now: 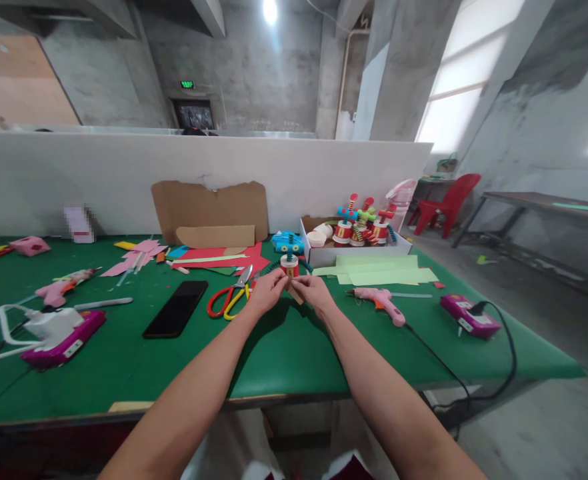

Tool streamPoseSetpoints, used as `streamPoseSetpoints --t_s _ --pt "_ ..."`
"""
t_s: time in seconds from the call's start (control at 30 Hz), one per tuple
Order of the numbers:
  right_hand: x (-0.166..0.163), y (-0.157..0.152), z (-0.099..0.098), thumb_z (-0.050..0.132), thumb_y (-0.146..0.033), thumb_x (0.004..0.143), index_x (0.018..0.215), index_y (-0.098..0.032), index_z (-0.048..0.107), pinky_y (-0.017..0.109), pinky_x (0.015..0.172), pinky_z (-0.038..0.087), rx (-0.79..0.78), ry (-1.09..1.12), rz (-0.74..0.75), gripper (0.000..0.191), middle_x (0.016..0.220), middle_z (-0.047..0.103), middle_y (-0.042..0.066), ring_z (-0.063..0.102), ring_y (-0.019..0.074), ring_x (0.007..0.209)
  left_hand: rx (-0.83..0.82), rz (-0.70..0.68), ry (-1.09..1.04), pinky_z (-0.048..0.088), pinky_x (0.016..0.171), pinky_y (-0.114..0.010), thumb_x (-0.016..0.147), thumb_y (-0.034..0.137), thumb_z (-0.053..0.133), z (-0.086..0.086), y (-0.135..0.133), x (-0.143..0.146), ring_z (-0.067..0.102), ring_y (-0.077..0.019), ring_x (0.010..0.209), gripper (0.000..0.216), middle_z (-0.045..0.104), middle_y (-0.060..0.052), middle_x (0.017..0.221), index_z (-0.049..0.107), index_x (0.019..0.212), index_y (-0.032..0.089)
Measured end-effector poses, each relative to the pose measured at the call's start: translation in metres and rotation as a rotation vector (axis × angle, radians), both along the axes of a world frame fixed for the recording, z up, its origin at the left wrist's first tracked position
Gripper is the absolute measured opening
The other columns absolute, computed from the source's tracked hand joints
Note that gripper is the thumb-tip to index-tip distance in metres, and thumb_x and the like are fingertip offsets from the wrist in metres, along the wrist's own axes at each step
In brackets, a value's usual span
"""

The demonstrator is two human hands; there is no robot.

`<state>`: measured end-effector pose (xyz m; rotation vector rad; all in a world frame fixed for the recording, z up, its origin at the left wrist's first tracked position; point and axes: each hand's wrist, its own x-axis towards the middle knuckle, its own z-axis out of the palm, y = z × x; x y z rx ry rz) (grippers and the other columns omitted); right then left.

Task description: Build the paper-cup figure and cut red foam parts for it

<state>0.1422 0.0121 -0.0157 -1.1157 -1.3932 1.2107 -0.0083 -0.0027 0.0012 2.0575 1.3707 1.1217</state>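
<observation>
My left hand (269, 291) and right hand (313, 291) pinch a brown strip (295, 293) between fingertips, steadying it just before the paper-cup figure (289, 265); scissors (230, 297) lie left of that figure, within reach.

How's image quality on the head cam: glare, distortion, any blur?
Head view: ceiling lamp and window blow out to white; strong wide-angle stretch on the forearms and table edge; a pixelated patch sits by the white partition; both hands, left hand and right hand, and the small paper-cup craft they pinch are reasonably sharp, soft shadow beneath.
</observation>
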Motion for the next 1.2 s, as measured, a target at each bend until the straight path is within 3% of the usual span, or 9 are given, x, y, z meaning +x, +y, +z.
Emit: streamPoseSetpoints --t_s 0.27,0.6,0.87,1.2 --pt "-0.0011 -0.0007 0.0019 0.063 -0.028 0.067 0.072 -0.017 0.075 0.026 0.060 0.047 0.003 -0.071 -0.080 0.017 0.066 0.070 0.001 0.060 0.0149 0.061 0.035 -0.025 0.023 0.037 0.060 -0.024 0.085 0.028 0.041 -0.0033 0.0008 0.0014 0.050 -0.0132 0.059 0.014 0.051 0.005 0.058 0.045 0.074 0.021" --pt "0.0004 0.0004 -0.0004 0.062 -0.028 0.067 0.071 -0.019 0.074 0.029 0.067 0.051 0.001 -0.078 -0.157 0.016 0.068 0.072 0.001 0.065 0.0185 0.067 0.165 0.050 0.333 0.032 0.055 -0.026 0.092 0.030 0.036 -0.0071 -0.0072 0.0076 0.055 -0.0174 0.058 0.018 0.058 -0.002 0.066 0.050 0.083 0.022" --pt "0.0001 0.0005 -0.0023 0.068 -0.025 0.066 0.073 -0.016 0.070 0.026 0.065 0.048 -0.048 0.070 0.019 0.012 0.067 0.069 0.000 0.060 0.0130 0.061 0.063 -0.001 0.075 0.038 0.060 -0.024 0.088 0.027 0.040 -0.0051 -0.0002 0.0018 0.053 -0.0143 0.059 0.013 0.055 0.003 0.061 0.049 0.080 0.021" --pt "-0.0004 -0.0025 -0.0015 0.072 -0.028 0.063 0.068 -0.016 0.066 0.023 0.057 0.045 -0.063 0.105 0.046 0.015 0.059 0.064 -0.002 0.057 0.0109 0.055 0.017 -0.041 -0.012 0.039 0.059 -0.024 0.085 0.028 0.040 -0.0073 0.0014 0.0030 0.051 -0.0138 0.059 0.012 0.051 0.004 0.059 0.048 0.081 0.021"
